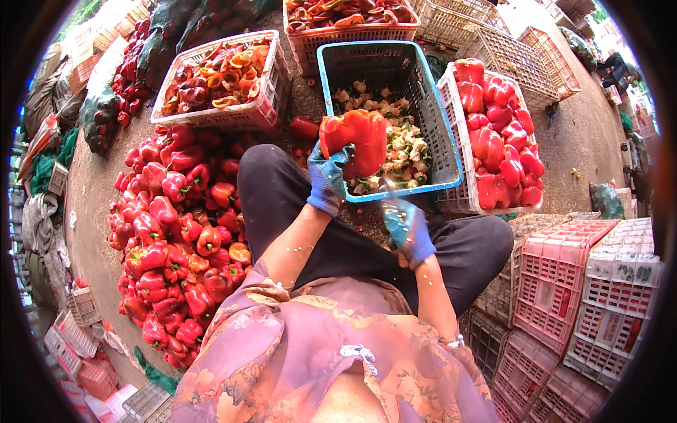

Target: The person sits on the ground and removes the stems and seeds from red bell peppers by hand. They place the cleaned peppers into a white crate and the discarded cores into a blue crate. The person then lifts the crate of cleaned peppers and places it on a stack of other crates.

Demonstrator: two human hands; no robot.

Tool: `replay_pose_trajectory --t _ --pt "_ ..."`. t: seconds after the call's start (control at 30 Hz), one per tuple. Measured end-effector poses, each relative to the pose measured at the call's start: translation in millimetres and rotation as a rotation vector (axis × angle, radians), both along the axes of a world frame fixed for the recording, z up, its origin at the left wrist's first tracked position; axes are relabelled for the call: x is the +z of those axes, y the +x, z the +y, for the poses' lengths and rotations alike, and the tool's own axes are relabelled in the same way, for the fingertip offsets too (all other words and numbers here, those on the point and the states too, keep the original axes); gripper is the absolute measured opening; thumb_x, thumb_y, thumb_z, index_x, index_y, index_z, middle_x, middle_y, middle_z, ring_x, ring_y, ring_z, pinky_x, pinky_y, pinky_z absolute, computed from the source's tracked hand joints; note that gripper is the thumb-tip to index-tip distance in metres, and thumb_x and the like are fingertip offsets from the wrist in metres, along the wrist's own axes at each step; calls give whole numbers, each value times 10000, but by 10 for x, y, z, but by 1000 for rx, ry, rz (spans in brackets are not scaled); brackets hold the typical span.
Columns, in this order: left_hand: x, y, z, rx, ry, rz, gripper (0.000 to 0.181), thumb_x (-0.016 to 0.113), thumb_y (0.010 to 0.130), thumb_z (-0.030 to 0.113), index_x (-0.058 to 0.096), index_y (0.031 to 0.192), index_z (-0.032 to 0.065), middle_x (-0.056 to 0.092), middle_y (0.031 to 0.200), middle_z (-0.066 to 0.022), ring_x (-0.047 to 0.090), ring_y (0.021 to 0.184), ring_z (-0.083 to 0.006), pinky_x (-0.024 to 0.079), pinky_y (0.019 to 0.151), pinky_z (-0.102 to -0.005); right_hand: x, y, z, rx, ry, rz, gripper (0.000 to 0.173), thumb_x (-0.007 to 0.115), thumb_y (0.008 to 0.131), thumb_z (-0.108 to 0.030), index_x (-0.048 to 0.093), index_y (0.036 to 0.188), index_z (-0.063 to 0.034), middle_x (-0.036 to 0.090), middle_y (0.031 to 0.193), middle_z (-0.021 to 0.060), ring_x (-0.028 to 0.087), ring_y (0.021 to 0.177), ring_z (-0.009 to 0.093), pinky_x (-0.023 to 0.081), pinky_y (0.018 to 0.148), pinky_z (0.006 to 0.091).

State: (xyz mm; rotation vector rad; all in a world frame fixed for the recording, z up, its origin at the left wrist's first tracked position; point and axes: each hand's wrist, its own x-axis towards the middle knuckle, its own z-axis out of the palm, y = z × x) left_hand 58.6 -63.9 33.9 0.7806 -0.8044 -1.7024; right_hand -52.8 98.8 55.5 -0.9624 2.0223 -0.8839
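Observation:
My left hand (pixel 329 172), in a blue-coated work glove, grips a large red bell pepper (pixel 362 143) above the near left side of a blue-rimmed plastic crate (pixel 444 132). Pale pepper cores (pixel 404 148) with seeds and bits of stem lie inside that crate. Just in front of the crate's near edge is my right hand (pixel 407 227), gloved the same way and closed around a small tool, perhaps a knife (pixel 389 187). Motion blurs the tool, so its shape is unclear. The tool is below and right of the pepper. Seeds stick to both forearms.
A heap of whole red peppers (pixel 169 254) lies at my left. A white crate (pixel 222 113) of cut, darker peppers stands front left, another (pixel 351 31) beyond. At right is a white crate (pixel 465 153) of red peppers. Stacked pink crates (pixel 550 275) rise at near right.

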Motion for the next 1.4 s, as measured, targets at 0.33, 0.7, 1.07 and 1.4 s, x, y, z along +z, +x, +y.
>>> replay_pose_trajectory --t 0.33,0.7,1.07,1.4 --pt "231 -13 241 -612 139 167 438 667 831 51 562 1254 7 654 1148 -83 641 1036 -203 517 930 -358 392 -541 -305 1 -589 -607 748 752 807 -169 378 1427 20 625 1185 61 590 1039 134 464 950 303" --pt "-188 -297 566 -764 677 539 244 655 878 88 652 1098 -16 687 1087 -142 668 994 -271 556 876 -428 -365 -564 424 -513 -745 -1379 685 664 848 -227 381 1443 -39 537 1319 62 521 1190 181 408 1041 368" --pt "147 -883 821 -787 619 36 275 605 900 67 613 1140 -66 687 1059 -166 687 919 -281 580 847 -435 146 -481 922 -267 -573 600 629 665 693 -227 550 1278 -25 663 1151 179 678 893 354 547 729 388" --pt "117 -2061 -61 -542 -246 -249 260 586 774 -56 663 1020 -13 688 873 -44 645 727 -145 533 715 -267 111 -829 1363 -833 -750 -218 394 665 813 -25 588 1198 0 641 1144 67 619 1019 166 494 905 311"
